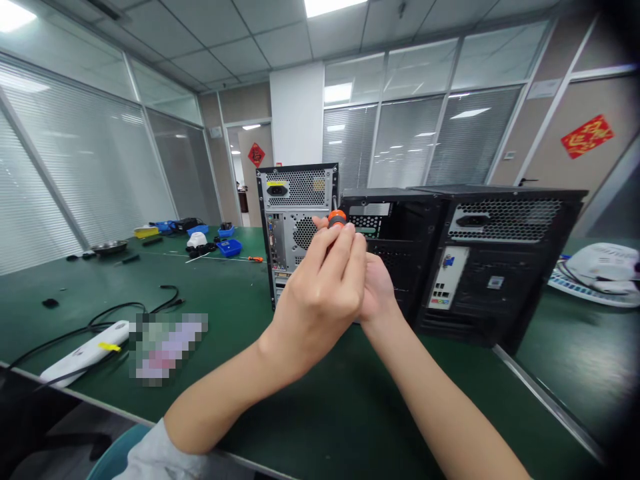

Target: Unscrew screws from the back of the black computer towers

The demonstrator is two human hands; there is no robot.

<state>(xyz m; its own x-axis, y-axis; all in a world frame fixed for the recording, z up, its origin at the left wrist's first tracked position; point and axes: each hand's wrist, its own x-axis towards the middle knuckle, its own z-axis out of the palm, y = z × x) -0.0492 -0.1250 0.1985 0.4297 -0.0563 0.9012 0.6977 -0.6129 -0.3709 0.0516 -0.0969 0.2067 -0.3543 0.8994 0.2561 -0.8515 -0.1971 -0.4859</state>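
My left hand (323, 290) is raised in front of me with its fingers curled round the orange-capped handle of a screwdriver (337, 218). Just behind it my right hand (379, 288) is closed, pressed against the left; what it grips is hidden. Both hands hover above the green table (320, 407), directly before two computer cases. The silver-backed computer case (299, 223) stands upright behind my fingers. A black computer case (480, 257) sits to the right with its rear panel facing me.
A white power strip (83, 353) with black cables lies at the left front. Blue bins (230, 248), a metal bowl (109, 247) and small tools sit at the far left. A white device (607, 267) rests at the far right. Glass partitions surround the room.
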